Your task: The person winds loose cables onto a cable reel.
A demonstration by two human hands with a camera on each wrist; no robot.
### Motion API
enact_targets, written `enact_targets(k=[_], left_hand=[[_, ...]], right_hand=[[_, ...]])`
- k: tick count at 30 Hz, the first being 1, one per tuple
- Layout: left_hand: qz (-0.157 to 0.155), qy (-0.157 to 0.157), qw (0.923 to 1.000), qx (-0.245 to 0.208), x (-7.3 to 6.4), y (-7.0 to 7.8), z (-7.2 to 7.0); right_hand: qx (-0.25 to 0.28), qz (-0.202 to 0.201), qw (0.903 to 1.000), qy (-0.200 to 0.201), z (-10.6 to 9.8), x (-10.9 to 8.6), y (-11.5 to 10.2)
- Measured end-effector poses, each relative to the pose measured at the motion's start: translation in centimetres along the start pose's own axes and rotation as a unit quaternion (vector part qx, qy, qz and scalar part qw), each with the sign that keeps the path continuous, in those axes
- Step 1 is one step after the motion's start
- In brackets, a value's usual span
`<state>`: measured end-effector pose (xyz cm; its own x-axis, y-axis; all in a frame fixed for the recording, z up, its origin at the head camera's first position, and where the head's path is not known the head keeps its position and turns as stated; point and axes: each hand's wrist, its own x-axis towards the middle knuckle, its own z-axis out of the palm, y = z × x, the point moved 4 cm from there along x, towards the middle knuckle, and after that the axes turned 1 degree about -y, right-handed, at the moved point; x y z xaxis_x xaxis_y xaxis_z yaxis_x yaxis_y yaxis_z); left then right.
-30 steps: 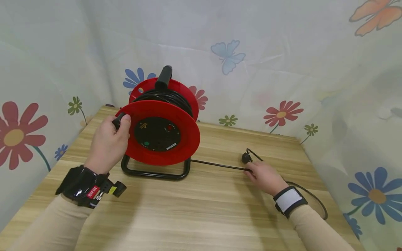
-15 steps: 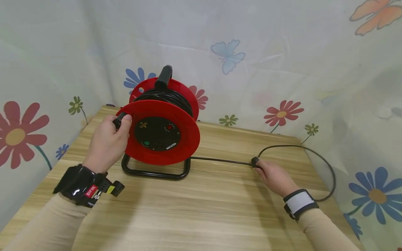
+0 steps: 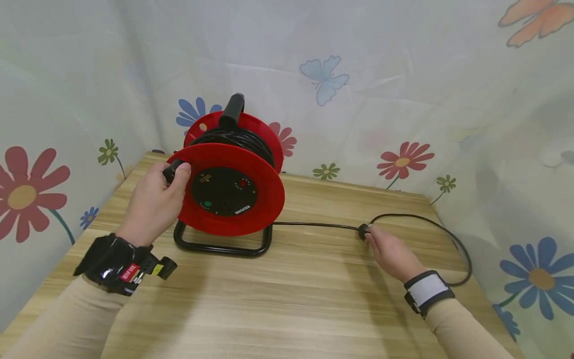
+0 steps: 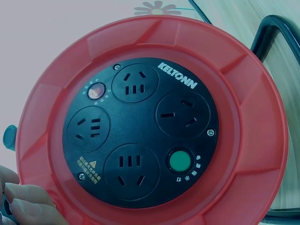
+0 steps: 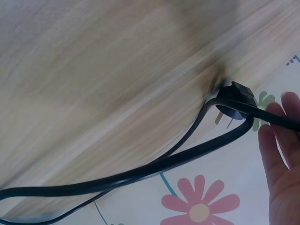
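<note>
A red cable reel (image 3: pixel 269 199) with black cable (image 3: pixel 237 138) wound on it stands on a black tubular frame (image 3: pixel 224 248), left of centre on the table. With my left hand (image 3: pixel 154 202) I grip the black crank knob (image 3: pixel 172 172) at the left of its front disc. The left wrist view shows the socket panel (image 4: pixel 140 122) up close. My right hand (image 3: pixel 394 252) holds the loose cable (image 5: pixel 276 119) between its fingers, with the black plug (image 3: pixel 363 231) right at the fingertips. The plug's metal pins (image 5: pixel 219 118) show in the right wrist view.
The cable stretch (image 3: pixel 318 224) runs from reel to right hand, low over the wooden table (image 3: pixel 278 309). Beyond the hand, a cable loop (image 3: pixel 466 249) bends near the table's right edge. Flower-printed curtains (image 3: pixel 358 99) hang behind and at both sides.
My right hand has moved slightly right and the plug has come to its fingertips. The cable loop beyond has swung upward and wider, then settled a little. My left hand stays on the knob.
</note>
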<state>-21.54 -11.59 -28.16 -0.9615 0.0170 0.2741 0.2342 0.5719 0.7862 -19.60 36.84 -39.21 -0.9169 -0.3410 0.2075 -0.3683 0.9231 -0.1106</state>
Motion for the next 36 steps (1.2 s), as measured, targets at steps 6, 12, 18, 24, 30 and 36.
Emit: enact_targets(k=[6, 12, 18, 24, 30, 36], left_hand=[[0.006, -0.002, 0.9998, 0.022, 0.0, 0.7, -0.2], [0.021, 0.0, 0.9952, 0.095, 0.4, 2.5, -0.1], [0.049, 0.031, 0.9853, 0.161, 0.5, 3.8, 0.1], [0.071, 0.059, 0.9751, 0.202, 0.7, 4.7, 0.7], [0.088, 0.075, 0.9671, 0.227, 0.8, 5.3, 1.1], [0.105, 0.085, 0.9601, 0.245, 0.9, 6.0, 1.5]], right_hand=[[0.016, 0.023, 0.9992, -0.028, 0.4, 0.5, -0.3], [0.017, 0.031, 0.9986, -0.038, 0.9, 1.1, -0.9], [0.018, 0.039, 0.9977, -0.052, 1.4, 1.8, -1.3], [0.027, 0.052, 0.9967, -0.057, 1.8, 1.8, -1.3], [0.023, 0.055, 0.9962, -0.064, 2.5, 2.4, -2.0], [0.026, 0.051, 0.9958, -0.071, 3.2, 2.8, -2.5]])
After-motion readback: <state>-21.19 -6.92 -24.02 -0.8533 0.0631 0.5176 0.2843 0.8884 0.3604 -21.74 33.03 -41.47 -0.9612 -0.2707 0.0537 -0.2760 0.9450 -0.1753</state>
